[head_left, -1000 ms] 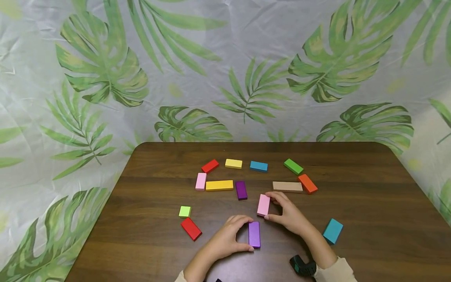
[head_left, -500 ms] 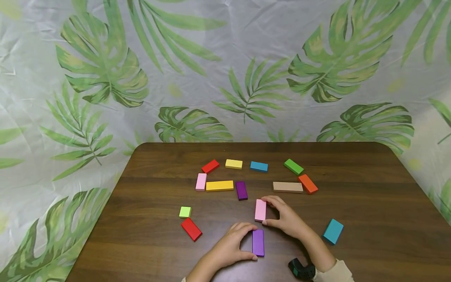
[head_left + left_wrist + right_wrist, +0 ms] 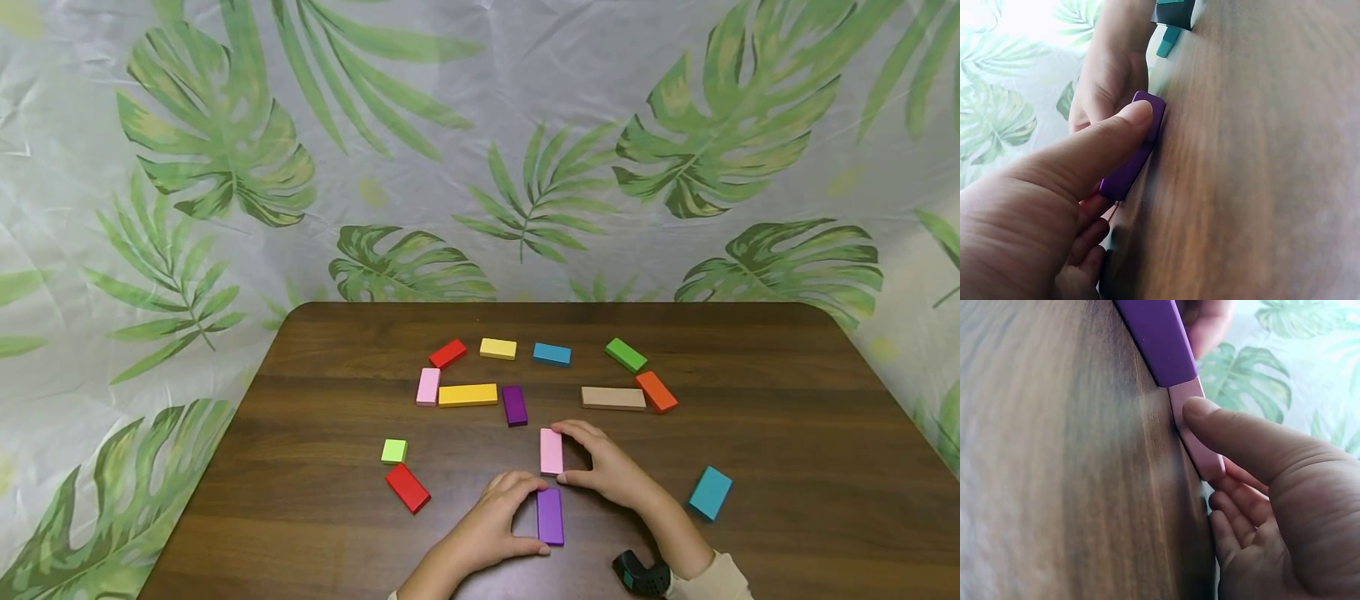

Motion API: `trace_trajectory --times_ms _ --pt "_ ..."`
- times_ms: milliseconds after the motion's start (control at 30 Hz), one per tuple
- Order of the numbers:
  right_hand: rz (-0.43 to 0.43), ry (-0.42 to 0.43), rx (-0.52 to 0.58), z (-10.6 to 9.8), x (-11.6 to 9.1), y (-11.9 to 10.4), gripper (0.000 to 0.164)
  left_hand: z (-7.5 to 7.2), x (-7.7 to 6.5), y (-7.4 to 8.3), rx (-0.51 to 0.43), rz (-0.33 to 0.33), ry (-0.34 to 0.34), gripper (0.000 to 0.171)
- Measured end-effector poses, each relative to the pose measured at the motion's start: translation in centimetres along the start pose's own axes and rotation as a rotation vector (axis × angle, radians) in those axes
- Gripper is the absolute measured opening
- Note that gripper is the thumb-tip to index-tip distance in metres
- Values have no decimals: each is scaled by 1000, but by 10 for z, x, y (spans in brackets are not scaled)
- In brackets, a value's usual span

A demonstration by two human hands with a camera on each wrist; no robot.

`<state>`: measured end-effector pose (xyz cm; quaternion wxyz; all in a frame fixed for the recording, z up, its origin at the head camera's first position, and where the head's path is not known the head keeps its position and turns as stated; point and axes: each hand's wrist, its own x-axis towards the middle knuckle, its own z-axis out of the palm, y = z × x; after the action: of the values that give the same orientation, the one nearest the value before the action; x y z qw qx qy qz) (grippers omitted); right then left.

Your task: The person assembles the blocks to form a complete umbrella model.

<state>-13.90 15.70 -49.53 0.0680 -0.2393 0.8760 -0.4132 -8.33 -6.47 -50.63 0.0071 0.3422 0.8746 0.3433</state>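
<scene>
Head view: left hand in a wide, curved pinch on opposite ends of violet block; right hand, just beyond and to the right, in a similar pinch on pink block, directly past the violet one, nearly in line, with a narrow gap between. Beyond both hands, free of any grip, a broken double row including dark purple block, tan block and golden block. Left of left hand, lime block just beside red block; right of right forearm, teal block, well apart. By judgement, partway along: end-to-end pair almost formed, small gap left, outlying blocks untouched. Left wrist view: thumb over one end of violet block, low against table. Right wrist view: thumb on pink block; contact with violet block uncertain from this angle.
</scene>
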Motion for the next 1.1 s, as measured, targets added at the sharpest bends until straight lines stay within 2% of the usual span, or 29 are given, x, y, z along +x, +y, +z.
trace_trajectory --times_ms 167,300,500,1000,1100 --pt "-9 -14 3 -1 0 -1 64 -1 -1 0 -8 -13 -6 70" --pt "-22 -14 20 -1 -1 0 62 -1 -1 1 -14 -22 -1 67" --pt "-53 -6 28 0 -1 1 57 1 -1 -1 -1 -2 34 59" --pt "-71 -10 39 1 -1 1 55 0 0 0 7 17 70 59" --pt "-75 -11 49 0 -2 -4 54 -1 0 1 13 22 80 59"
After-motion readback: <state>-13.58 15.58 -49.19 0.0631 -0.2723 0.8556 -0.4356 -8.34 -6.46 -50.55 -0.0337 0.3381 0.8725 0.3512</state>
